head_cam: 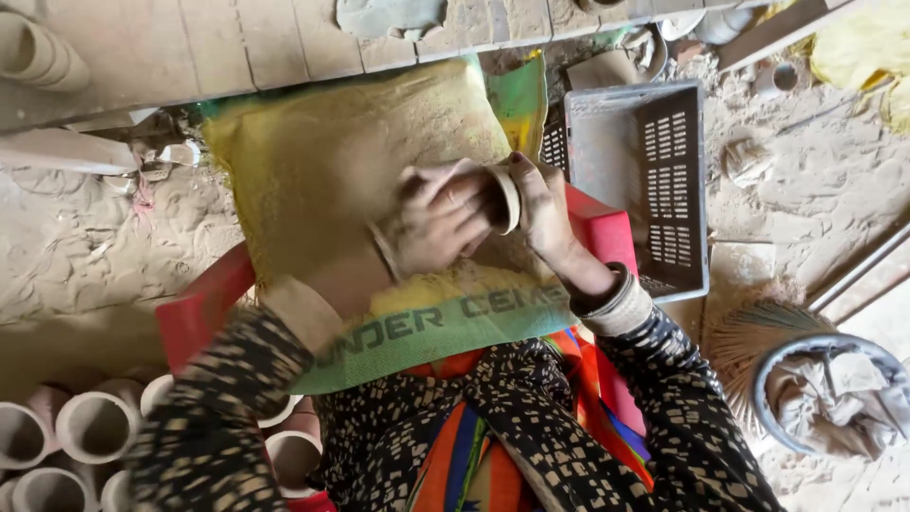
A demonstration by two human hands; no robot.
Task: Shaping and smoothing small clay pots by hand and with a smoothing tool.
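I see the clay cup (500,197) lying sideways between both hands: left hand (438,226) clenched around its body, right hand (542,204) gripping the rim

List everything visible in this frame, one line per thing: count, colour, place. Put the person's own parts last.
cup: one, pale clay, held between both hands over the sack
sack: one, yellow and green, dusty, spread over the lap
stool: one, red, under the sack
crate: one, grey, perforated, on the ground at right
cups: several, pale clay, open mouths up, bottom left
basin: one, grey rim, holding crumpled cloth, bottom right
broom: one, straw, beside the basin
planks: grey, along the top
left hand: dusty, bangle at the wrist, on the cup
right hand: dusty, bangles at the wrist, gripping the cup's rim
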